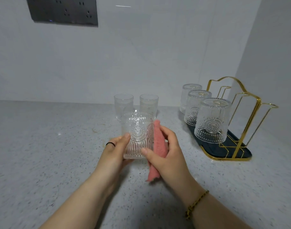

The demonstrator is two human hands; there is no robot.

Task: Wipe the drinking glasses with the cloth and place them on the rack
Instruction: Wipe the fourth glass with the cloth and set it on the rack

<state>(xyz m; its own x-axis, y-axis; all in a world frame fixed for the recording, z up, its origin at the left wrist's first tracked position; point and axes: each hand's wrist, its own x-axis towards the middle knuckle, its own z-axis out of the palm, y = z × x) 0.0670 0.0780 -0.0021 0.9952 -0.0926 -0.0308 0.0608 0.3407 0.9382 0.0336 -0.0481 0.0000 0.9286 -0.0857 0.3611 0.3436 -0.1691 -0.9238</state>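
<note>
We are gripping an upright patterned glass (137,131) in our left hand (115,151), the thumb lying across its front and the fingers curling behind it. Our right hand (166,156) is closing around a folded pink cloth (158,144), pressing it against the glass's right side while the thumb is touching the glass near its base. We are holding the glass above the speckled tabletop (50,146), the cloth's loose end hanging below our right palm. Just behind it, two more glasses (123,104) (148,104) are standing mouth up near the wall. Further to the right, a gold wire rack (258,104) is sitting on its dark tray (240,151), and three glasses (211,120) (196,106) (186,95) are resting upside down in a row along its left side. A dark socket panel (63,10) is showing on the wall above.
</note>
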